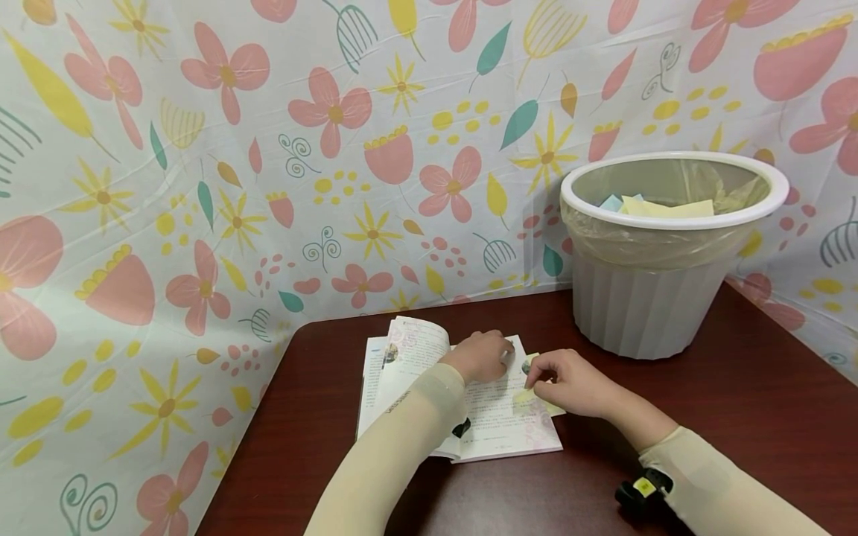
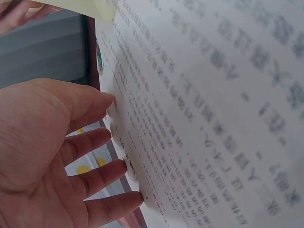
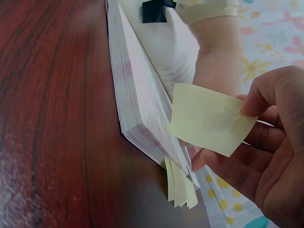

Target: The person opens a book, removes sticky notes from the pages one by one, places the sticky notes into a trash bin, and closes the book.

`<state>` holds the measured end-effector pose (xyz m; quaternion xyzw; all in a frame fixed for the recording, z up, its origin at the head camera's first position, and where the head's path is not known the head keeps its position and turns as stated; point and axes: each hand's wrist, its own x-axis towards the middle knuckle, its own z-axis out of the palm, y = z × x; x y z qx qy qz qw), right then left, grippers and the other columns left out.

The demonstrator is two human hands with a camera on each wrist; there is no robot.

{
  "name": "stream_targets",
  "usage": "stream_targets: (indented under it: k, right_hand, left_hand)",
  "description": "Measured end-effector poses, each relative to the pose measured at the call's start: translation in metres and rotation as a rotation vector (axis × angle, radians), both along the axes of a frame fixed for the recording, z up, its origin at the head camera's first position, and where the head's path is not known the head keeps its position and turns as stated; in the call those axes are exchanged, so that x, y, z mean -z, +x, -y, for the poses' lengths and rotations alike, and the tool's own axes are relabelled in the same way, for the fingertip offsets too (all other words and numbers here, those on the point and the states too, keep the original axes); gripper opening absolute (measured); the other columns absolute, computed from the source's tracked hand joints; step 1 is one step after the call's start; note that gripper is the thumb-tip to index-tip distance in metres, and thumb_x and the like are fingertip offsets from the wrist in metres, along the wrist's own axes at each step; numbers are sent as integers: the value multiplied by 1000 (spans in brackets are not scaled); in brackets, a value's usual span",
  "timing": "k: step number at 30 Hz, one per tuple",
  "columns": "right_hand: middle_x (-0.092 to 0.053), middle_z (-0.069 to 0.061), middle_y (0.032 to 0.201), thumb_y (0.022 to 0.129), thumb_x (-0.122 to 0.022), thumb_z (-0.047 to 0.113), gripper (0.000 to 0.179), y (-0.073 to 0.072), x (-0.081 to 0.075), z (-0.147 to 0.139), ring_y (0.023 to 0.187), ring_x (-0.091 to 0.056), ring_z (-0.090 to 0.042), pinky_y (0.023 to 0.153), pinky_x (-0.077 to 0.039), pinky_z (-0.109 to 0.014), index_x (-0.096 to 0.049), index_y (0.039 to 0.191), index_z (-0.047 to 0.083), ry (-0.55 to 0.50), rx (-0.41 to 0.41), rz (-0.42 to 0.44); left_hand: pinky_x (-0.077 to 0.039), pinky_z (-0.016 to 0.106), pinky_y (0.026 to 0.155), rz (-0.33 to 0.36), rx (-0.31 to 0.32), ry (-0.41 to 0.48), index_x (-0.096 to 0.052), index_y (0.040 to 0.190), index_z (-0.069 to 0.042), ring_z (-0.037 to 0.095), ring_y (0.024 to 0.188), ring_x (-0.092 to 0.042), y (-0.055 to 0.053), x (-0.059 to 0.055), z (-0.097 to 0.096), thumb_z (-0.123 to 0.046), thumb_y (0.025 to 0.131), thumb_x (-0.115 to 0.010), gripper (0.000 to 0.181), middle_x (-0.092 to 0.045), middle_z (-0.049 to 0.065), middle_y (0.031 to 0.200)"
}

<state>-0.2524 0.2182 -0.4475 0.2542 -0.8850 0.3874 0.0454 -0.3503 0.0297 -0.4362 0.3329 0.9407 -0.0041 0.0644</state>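
Observation:
An open book with printed pages and pink decoration lies on the table. Fingertips of my left hand press on its right-hand page, fingers spread, as the left wrist view shows closely. Between thumb and finger, my right hand pinches a pale yellow sticky note by one edge, just over the page's right side. Several more yellow sticky notes poke out from between the pages at the book's edge.
A grey waste bin with a white rim and clear liner stands at the table's back right. Yellow and blue paper pieces lie inside it. The dark red wooden table meets a floral cloth behind.

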Motion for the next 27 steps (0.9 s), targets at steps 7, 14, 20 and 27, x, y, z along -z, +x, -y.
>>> stream_targets:
  k: [7,14,20,27]
  right_hand:
    - [-71,6,80,81,-68,-1,17,1,-1,1,68,-56,-1,60,-52,-23,-75,84,14,-17,-24,2]
    - [-73,-1,81,79,-67,-3,18,3,0,1,70,-58,0,61,-54,-24,-75,83,13,-45,-64,-13]
    - [-74,-7,83,79,-66,-4,19,4,-1,3,70,-59,0,59,-53,-23,-74,84,12,-59,-94,-1]
    - [-74,-5,82,78,-66,-4,18,5,-3,4,69,-59,0,59,-53,-23,-74,83,11,-52,-97,-23]
  left_hand:
    - [-53,35,101,-4,7,8,-70,130,-31,20,114,-64,1,-1,0,-26,99,-62,33,-64,-7,128]
    - [-54,36,101,-3,13,14,-70,130,-31,20,113,-64,1,-1,0,-26,99,-63,32,-64,-6,127]
    - [-53,36,98,-6,22,12,-71,127,-31,21,110,-62,0,0,1,-25,98,-63,31,-63,-6,124]
    - [-53,35,97,-7,22,24,-71,127,-32,21,109,-60,-2,4,2,-24,97,-64,32,-63,-7,124]
